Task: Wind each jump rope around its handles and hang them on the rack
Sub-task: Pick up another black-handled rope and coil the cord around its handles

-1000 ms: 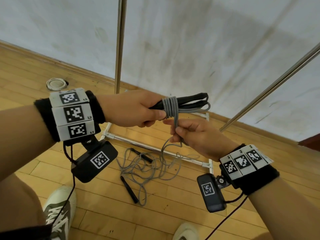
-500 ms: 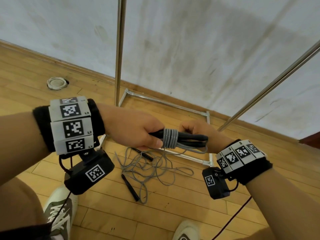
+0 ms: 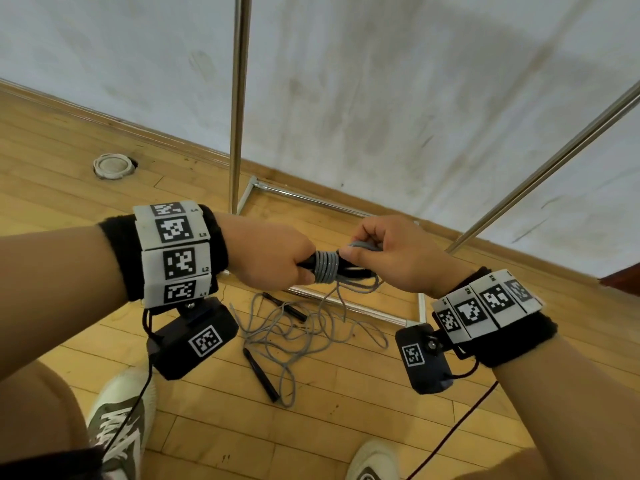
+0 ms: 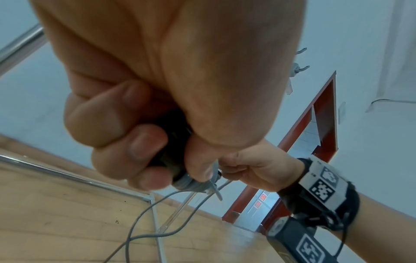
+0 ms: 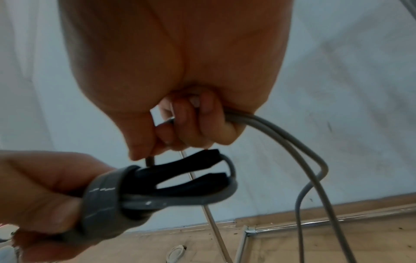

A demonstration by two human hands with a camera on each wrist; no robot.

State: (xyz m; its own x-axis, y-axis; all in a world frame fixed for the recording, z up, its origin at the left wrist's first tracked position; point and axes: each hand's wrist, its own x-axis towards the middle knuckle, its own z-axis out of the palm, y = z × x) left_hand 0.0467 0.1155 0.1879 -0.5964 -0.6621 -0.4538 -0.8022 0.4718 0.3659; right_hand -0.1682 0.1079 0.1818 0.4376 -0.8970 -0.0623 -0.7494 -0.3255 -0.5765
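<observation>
My left hand (image 3: 277,259) grips the two black handles (image 5: 186,178) of a jump rope, held level at chest height. Several turns of grey rope (image 3: 326,267) are wound tightly round the handles beside my left thumb. My right hand (image 3: 384,252) is above the handles' free ends and pinches the loose grey rope (image 5: 265,124) in curled fingers; the slack hangs down in a loop. A second jump rope (image 3: 294,336) lies tangled on the wooden floor below, with its black handles (image 3: 261,374) loose. The metal rack's upright post (image 3: 239,98) stands behind my hands.
The rack's slanted rail (image 3: 554,161) runs up to the right and its base bars (image 3: 346,303) lie on the floor near the white wall. A round white floor fitting (image 3: 112,165) sits at the left. My shoes (image 3: 117,420) are at the bottom edge.
Both hands dropped lower in view. My right hand carried the rope from under the handles, round behind them, and up over the top, adding to the winding.
</observation>
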